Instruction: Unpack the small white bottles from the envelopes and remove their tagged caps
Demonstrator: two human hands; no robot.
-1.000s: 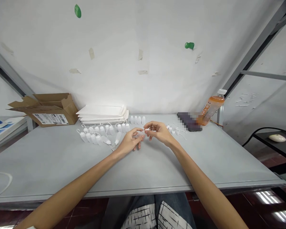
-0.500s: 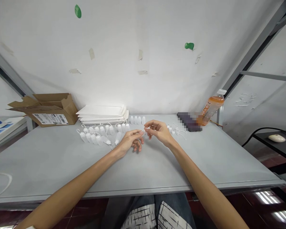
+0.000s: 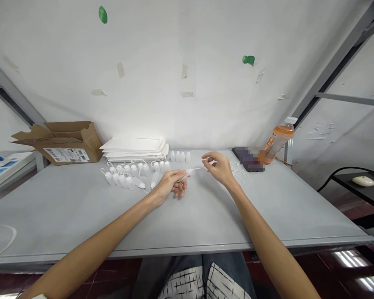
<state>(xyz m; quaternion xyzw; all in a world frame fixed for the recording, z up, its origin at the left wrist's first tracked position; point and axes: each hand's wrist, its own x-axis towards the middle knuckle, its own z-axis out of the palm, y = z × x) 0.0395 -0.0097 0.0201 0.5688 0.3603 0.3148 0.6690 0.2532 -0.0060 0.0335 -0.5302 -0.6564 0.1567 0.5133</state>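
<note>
At the frame's centre, your left hand [image 3: 167, 186] pinches a small white bottle [image 3: 185, 174]; a loose pinch could drop it; your right hand [image 3: 218, 168], half open, looks unloaded.

From where I stand, the left hand's [image 3: 171, 185] fingers cover part of the small white bottle [image 3: 187, 173]. The right hand [image 3: 220, 168] hides some of the small white pieces [image 3: 239, 171] toward the table's [image 3: 205, 228] back right corner. Coarse squares blur the dark flat object [image 3: 255, 167] at the back edge and the orange drink bottle's [image 3: 279, 139] foot. By the back left corner, the carton label's [image 3: 68, 155] small print defeats me. Both forearms run out of view.
</note>
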